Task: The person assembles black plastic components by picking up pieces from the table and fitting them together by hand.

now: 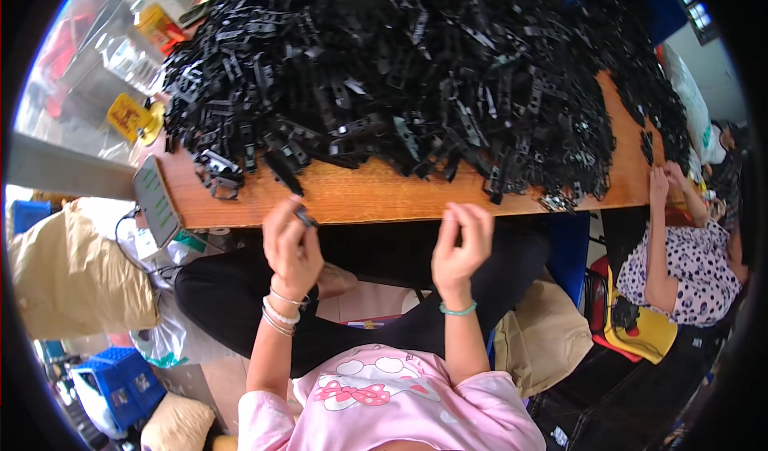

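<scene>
Just in front of the table's near edge, my left hand is closed on a small black plastic piece, which shows dark between the fingers. My right hand is held up to its right, thumb and fingers drawn together in a pinch; whatever they hold, if anything, is too small to make out. Beyond both hands, a large heap of black plastic clip-like parts covers most of the wooden table. One dark strip from the heap points toward my left hand.
A grey panel with green marks stands at the table's left corner, near a yellow tag. Paper sacks and a blue crate sit at the left. On the right, a co-worker in a spotted top has both hands at the table.
</scene>
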Demonstrator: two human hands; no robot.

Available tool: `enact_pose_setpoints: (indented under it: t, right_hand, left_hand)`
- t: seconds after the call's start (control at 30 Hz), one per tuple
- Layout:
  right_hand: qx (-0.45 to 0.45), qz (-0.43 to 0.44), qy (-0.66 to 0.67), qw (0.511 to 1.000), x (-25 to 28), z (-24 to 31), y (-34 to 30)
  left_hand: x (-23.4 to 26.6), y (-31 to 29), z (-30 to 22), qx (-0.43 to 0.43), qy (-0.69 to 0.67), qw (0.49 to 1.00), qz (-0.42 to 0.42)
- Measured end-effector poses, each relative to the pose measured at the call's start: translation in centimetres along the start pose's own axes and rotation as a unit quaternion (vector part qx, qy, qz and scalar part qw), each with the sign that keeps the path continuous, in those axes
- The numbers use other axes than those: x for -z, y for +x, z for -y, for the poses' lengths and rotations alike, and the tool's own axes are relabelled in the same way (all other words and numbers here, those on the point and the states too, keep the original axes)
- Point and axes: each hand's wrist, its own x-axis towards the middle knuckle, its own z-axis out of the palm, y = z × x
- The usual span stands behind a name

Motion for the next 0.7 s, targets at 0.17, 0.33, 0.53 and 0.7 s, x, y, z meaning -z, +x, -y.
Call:
enact_pose_setpoints:
  t: [0.17,0.33,0.53,0.7]
  right_hand:
    - [0.001,0.003,-0.076,0.997,2.6,-3.0,2.1]
    - [0.0,-0.006,-0.239,0.971,2.0,-4.0,3.6]
    - [0.032,-0.052,-0.26,0.964,1.6,-5.0,3.7]
    - [0.015,-0.101,-0.16,0.982,1.7,-4.9,2.6]
  left_hand:
    - [-4.0,-0.7,-4.6,0.029,-0.157,0.984,0.075]
    - [-5.1,-0.6,-6.2,0.039,-0.163,0.981,0.103]
    - [-4.4,-1.2,-6.4,0.054,-0.161,0.979,0.11]
    - [-3.8,-0.4,-8.0,0.193,-0.186,0.952,0.146]
